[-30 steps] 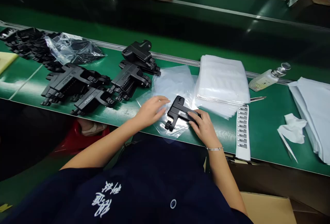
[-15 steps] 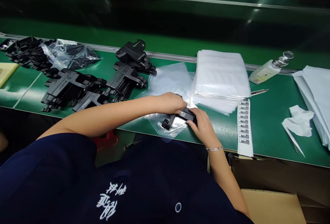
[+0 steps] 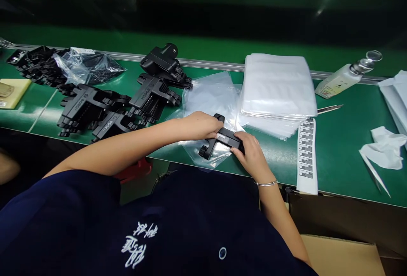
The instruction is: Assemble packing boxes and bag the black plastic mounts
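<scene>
A black plastic bracket [image 3: 230, 139] with a wide arm at its left end lies flat over clear plastic bags [image 3: 210, 93] at the table's near side. A small pale label shows on its upper face. My right hand [image 3: 252, 153] grips its right end, thumb on the near side and fingers on the far side. My left hand [image 3: 202, 126] is closed at the other end, thumb and fingertips pressed on the bracket beside the label. The curled fingers partly hide that end.
Several black BOSCH-marked parts [image 3: 152, 93] lie to the left, beside a bagged bundle [image 3: 89, 68]. Right of the hands are a stack of clear bags [image 3: 276, 85], a label strip [image 3: 307, 157], a pump bottle [image 3: 340, 82], tweezers [image 3: 375, 173] and crumpled white tissue [image 3: 383, 149].
My left hand has drawn slightly left along the bracket, uncovering more of its top and the pale label. My right hand keeps its grip. The view has shifted a little.
</scene>
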{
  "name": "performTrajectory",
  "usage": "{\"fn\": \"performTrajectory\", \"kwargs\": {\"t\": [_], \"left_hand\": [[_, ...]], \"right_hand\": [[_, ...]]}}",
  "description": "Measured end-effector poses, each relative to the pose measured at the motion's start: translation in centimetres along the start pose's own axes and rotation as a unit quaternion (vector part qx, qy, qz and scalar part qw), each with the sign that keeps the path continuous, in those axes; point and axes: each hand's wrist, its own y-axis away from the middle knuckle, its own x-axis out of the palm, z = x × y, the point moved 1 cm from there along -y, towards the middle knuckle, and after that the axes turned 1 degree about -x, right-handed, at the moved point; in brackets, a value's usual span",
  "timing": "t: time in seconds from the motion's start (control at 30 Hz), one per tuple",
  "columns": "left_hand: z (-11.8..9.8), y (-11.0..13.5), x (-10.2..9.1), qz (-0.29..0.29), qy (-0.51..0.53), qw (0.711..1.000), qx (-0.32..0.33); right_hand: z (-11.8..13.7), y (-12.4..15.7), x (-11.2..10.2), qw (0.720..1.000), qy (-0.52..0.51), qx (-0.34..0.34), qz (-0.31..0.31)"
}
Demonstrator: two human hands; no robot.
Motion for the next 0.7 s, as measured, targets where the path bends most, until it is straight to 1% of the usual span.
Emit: {"fn": "performTrajectory", "kwargs": {"t": [0.07, 0.13, 0.2, 0.23, 0.27, 0.3, 0.33, 0.37, 0.4, 0.43, 0.47, 0.53, 0.57, 0.6, 0.67, 0.7], "left_hand": [[0.4, 0.9, 1.1, -0.070, 0.010, 0.997, 0.010], [0.2, 1.9, 2.4, -0.164, 0.019, 0.986, 0.034], [-0.1, 3.2, 3.7, -0.264, 0.037, 0.962, 0.051], [-0.1, 3.9, 4.3, -0.315, 0.056, 0.946, 0.043], [-0.1, 4.7, 4.9, -0.366, 0.082, 0.927, 0.019], [0.0, 5.4, 5.5, -0.409, 0.113, 0.905, -0.018], [0.2, 6.0, 6.2, -0.437, 0.144, 0.886, -0.064], [0.4, 6.5, 6.9, -0.447, 0.170, 0.872, -0.107], [0.5, 6.8, 7.6, -0.439, 0.187, 0.868, -0.140], [0.4, 6.8, 8.3, -0.418, 0.196, 0.873, -0.157], [0.2, 6.7, 9.0, -0.388, 0.202, 0.885, -0.157], [-1.0, 5.8, 10.3, -0.331, 0.211, 0.911, -0.131], [-1.9, 5.1, 10.8, -0.304, 0.210, 0.923, -0.108], [-3.0, 4.3, 11.3, -0.276, 0.203, 0.936, -0.082], [-5.1, 2.7, 12.0, -0.217, 0.167, 0.961, -0.026], [-6.0, 2.1, 12.2, -0.190, 0.143, 0.971, 0.002]], "right_hand": [[0.0, 0.0, 0.0, 1.000, -0.001, -0.003, -0.005], [0.0, 0.0, 0.1, 1.000, 0.001, -0.012, -0.012], [0.3, 0.2, 0.1, 0.999, 0.014, -0.032, -0.032], [0.5, 0.3, 0.0, 0.997, 0.026, -0.044, -0.050], [0.8, 0.6, -0.2, 0.995, 0.041, -0.059, -0.075], [1.1, 0.8, -0.4, 0.990, 0.055, -0.074, -0.105], [1.5, 1.0, -0.7, 0.985, 0.066, -0.090, -0.135], [1.8, 1.2, -1.1, 0.978, 0.074, -0.104, -0.162], [2.2, 1.4, -1.5, 0.972, 0.078, -0.118, -0.185], [2.7, 1.5, -1.9, 0.967, 0.082, -0.129, -0.204], [3.1, 1.5, -2.3, 0.962, 0.086, -0.137, -0.218], [4.0, 1.4, -3.0, 0.958, 0.087, -0.137, -0.236], [4.4, 1.2, -3.2, 0.960, 0.076, -0.119, -0.243], [4.7, 1.0, -3.4, 0.964, 0.051, -0.085, -0.245], [5.2, 0.4, -3.5, 0.972, -0.050, 0.015, -0.230], [5.3, 0.2, -3.4, 0.966, -0.122, 0.069, -0.218]]}}
